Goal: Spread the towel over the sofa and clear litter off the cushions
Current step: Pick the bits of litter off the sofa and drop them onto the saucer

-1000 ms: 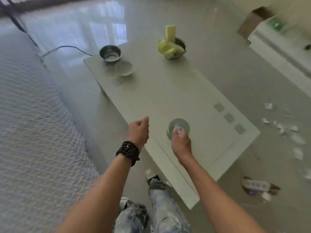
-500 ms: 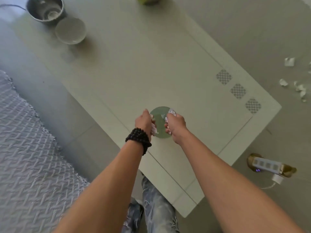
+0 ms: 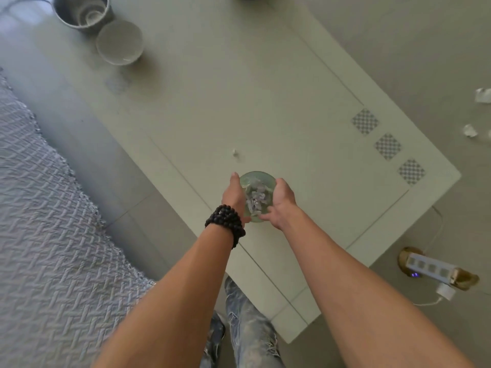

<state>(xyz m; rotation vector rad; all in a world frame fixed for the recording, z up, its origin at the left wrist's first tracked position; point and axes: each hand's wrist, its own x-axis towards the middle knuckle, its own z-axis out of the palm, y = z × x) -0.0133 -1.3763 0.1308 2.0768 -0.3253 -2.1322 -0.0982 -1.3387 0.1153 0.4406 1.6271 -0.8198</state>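
A small round greenish glass dish (image 3: 256,179) sits on the pale coffee table (image 3: 265,102) and holds a heap of crumpled litter scraps (image 3: 255,198). My left hand (image 3: 233,195), with a black bead bracelet at the wrist, is at the dish's left side with fingers open. My right hand (image 3: 281,201) is at its right side, palm turned inward and fingers spread. One small scrap (image 3: 235,153) lies on the table just beyond the dish. The grey textured towel (image 3: 47,235) covers the sofa at the left.
A metal pot (image 3: 82,11) and a white bowl (image 3: 119,42) stand at the table's far left corner. White paper scraps (image 3: 475,112) lie on the floor at the right. A power strip (image 3: 435,269) with a cable lies on the floor near the table's right corner.
Both hands have opened over the dish and the litter scraps now lie in it. The view has dropped closer to the table. A small scrap has appeared beyond the dish.
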